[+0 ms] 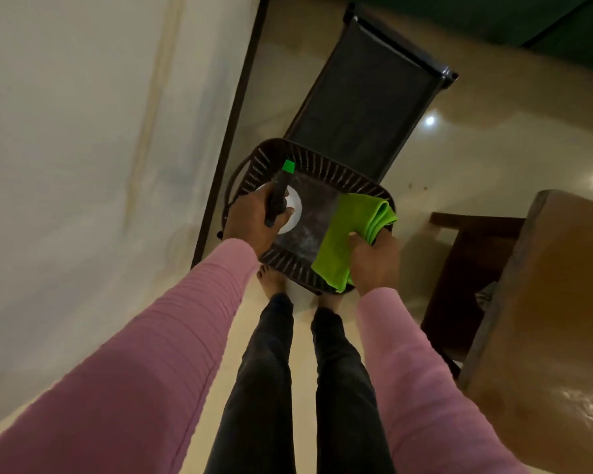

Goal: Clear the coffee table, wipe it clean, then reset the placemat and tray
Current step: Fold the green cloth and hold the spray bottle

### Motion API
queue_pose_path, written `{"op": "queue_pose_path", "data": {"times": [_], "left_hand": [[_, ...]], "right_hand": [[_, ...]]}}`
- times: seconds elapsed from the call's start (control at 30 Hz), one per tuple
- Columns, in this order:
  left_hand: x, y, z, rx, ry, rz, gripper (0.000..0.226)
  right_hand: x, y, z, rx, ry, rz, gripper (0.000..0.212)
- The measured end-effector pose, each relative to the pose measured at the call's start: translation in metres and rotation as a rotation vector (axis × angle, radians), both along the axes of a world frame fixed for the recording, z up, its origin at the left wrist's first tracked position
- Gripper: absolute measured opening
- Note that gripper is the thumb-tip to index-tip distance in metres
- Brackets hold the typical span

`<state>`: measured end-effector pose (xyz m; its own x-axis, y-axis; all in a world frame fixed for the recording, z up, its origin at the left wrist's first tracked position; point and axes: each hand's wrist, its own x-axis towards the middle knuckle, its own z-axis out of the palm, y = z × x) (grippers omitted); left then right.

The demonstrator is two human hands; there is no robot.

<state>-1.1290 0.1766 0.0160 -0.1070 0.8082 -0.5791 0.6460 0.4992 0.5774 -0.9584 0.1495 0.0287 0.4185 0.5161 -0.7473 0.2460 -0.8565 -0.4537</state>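
I carry a dark tray (326, 165) with a slotted rim in front of me, above the floor. My left hand (254, 220) grips its left edge together with a dark stick-like object with a green tip (281, 186). A white round dish (293, 208) lies on the tray, partly under that hand. My right hand (374, 258) grips the tray's right edge and pinches a folded green cloth (350, 234) draped over that side.
A dark low shelf or table (367, 107) stands just beyond the tray. A brown wooden table (545, 302) is at the right, with a dark wooden piece (459, 268) beneath it. A pale curtain or wall (83, 165) fills the left. My legs and bare feet stand on glossy beige floor.
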Motion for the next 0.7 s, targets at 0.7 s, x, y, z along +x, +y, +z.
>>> {"op": "queue_pose_path", "data": {"times": [0.7], "left_hand": [[-0.034,-0.004,-0.062,-0.002,-0.008,-0.102,0.048]], "right_hand": [[-0.028,0.024,-0.084,-0.237,-0.262,0.028,0.031]]}}
